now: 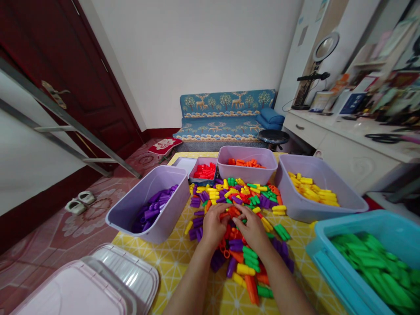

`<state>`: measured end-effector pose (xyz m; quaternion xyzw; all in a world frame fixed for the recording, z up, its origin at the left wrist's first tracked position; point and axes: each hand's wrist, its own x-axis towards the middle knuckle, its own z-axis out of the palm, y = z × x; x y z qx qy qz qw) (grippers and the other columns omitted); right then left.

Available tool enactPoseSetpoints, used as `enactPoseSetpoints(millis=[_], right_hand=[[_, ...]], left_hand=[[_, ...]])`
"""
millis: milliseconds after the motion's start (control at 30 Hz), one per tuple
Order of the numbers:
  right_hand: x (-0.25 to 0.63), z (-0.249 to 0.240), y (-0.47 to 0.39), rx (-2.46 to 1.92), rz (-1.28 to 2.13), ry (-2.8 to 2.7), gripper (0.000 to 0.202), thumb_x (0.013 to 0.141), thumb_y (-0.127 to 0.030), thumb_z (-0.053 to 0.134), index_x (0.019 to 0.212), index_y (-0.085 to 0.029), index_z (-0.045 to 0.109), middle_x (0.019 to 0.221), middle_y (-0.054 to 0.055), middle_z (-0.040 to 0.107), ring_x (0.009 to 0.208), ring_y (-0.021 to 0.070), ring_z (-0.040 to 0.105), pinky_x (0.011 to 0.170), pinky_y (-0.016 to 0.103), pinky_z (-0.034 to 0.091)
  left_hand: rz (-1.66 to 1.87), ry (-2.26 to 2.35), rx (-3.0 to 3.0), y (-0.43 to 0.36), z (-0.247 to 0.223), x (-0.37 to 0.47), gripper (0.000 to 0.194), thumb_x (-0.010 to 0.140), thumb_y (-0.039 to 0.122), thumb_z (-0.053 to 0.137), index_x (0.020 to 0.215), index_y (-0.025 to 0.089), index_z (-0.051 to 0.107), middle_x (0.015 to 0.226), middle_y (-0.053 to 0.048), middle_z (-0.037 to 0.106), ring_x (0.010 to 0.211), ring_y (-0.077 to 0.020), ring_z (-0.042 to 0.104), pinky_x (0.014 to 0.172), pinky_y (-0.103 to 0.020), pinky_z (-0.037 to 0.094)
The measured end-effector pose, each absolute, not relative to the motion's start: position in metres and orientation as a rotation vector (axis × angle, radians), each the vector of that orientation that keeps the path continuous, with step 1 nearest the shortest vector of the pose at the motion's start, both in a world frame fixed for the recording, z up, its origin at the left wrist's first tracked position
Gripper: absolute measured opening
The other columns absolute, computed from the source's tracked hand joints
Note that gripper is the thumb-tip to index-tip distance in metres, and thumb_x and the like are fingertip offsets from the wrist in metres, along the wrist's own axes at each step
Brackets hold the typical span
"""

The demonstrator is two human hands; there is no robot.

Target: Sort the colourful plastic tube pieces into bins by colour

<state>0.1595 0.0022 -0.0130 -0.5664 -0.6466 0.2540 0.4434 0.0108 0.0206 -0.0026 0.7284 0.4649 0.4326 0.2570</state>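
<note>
Head view: sorting by colour looks partly done, judging by a large mixed pile of plastic pegs (236,205) left on the yellow tablecloth (170,262). Left hand (213,227) and right hand (252,229) both pinch red pegs (233,213) at the pile's centre. Purple, red, orange and yellow pieces already lie in lilac bins (131,210), green ones in a blue bin (357,223) (lids (108,280) stacked beside). Nothing blocks the reach.

Your hands rest on a loose heap of plastic pegs (236,218), red ones gathered under your fingertips. Purple, yellow, green and orange pegs lie jumbled flat around them.
</note>
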Motion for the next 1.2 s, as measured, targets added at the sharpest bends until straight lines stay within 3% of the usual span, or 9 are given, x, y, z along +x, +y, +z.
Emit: enactPoseSetpoints(millis=[200,300,467,633,800,1000,1067,1200], right_hand=[[0.162,-0.013,0.003,-1.447,0.521,-1.543,0.029,0.076,-0.023,0.056,0.102,-0.018,0.066,0.094,0.007,0.064,0.075,0.0188,0.061,0.076,0.035,0.051],[0.166,-0.013,0.002,-1.434,0.525,-1.449,0.021,0.077,-0.028,0.056,0.093,-0.017,0.064,0.089,0.007,0.066,0.079,0.0208,0.062,0.075,0.034,0.05],[0.17,-0.008,-0.002,-1.441,0.556,-1.296,0.025,0.079,-0.038,0.057,0.093,-0.018,0.061,0.087,0.007,0.068,0.079,0.0217,0.063,0.074,0.034,0.05],[0.172,-0.004,-0.001,-1.411,0.571,-1.354,0.026,0.078,-0.036,0.058,0.096,-0.019,0.065,0.095,0.008,0.07,0.087,0.0227,0.064,0.078,0.034,0.05],[0.182,0.002,0.007,-1.409,0.796,-1.427,0.026,0.074,-0.035,0.061,0.092,-0.017,0.067,0.077,0.004,0.07,0.068,0.0184,0.064,0.064,0.029,0.05],[0.203,0.023,0.028,-1.473,0.905,-1.581,0.012,0.063,-0.028,0.069,0.069,-0.018,0.068,0.05,-0.003,0.059,0.047,0.0125,0.052,0.045,0.022,0.039],[0.201,0.039,0.036,-1.411,0.862,-1.414,0.019,0.064,-0.032,0.07,0.075,-0.016,0.068,0.059,0.001,0.064,0.052,0.0141,0.057,0.048,0.024,0.043],[0.187,0.068,0.04,-1.136,0.742,-1.045,0.047,0.076,-0.044,0.062,0.113,-0.016,0.061,0.103,0.011,0.069,0.08,0.0189,0.066,0.064,0.029,0.052]], left_hand=[[1.269,1.096,1.673,0.022,-0.013,0.007,0.038,0.074,0.003,0.059,0.106,0.021,0.068,0.1,-0.006,0.07,0.093,-0.0199,0.065,0.085,-0.035,0.051],[1.318,1.097,1.587,0.024,-0.019,0.008,0.036,0.077,0.005,0.056,0.107,0.02,0.068,0.107,-0.007,0.069,0.101,-0.0205,0.063,0.09,-0.037,0.049],[1.39,1.106,1.478,0.024,-0.02,0.009,0.034,0.078,0.009,0.056,0.109,0.019,0.066,0.111,-0.008,0.067,0.104,-0.021,0.061,0.092,-0.036,0.046],[1.419,1.163,1.587,0.022,-0.013,0.007,0.023,0.079,0.015,0.059,0.1,0.019,0.067,0.098,-0.006,0.065,0.093,-0.0198,0.059,0.084,-0.032,0.045],[1.41,1.173,1.64,0.023,-0.011,0.007,0.019,0.08,0.017,0.06,0.097,0.019,0.067,0.094,-0.005,0.063,0.09,-0.0193,0.058,0.08,-0.03,0.044],[1.388,1.194,1.633,0.023,-0.011,0.007,0.019,0.08,0.02,0.06,0.097,0.019,0.068,0.091,-0.005,0.063,0.086,-0.0186,0.058,0.075,-0.028,0.045],[1.382,1.194,1.619,0.023,-0.009,0.007,0.019,0.079,0.02,0.061,0.096,0.019,0.069,0.091,-0.005,0.063,0.085,-0.0182,0.058,0.072,-0.027,0.045],[1.389,1.2,1.592,0.023,-0.009,0.006,0.019,0.078,0.021,0.062,0.095,0.018,0.069,0.089,-0.005,0.064,0.081,-0.0172,0.058,0.07,-0.026,0.045]])
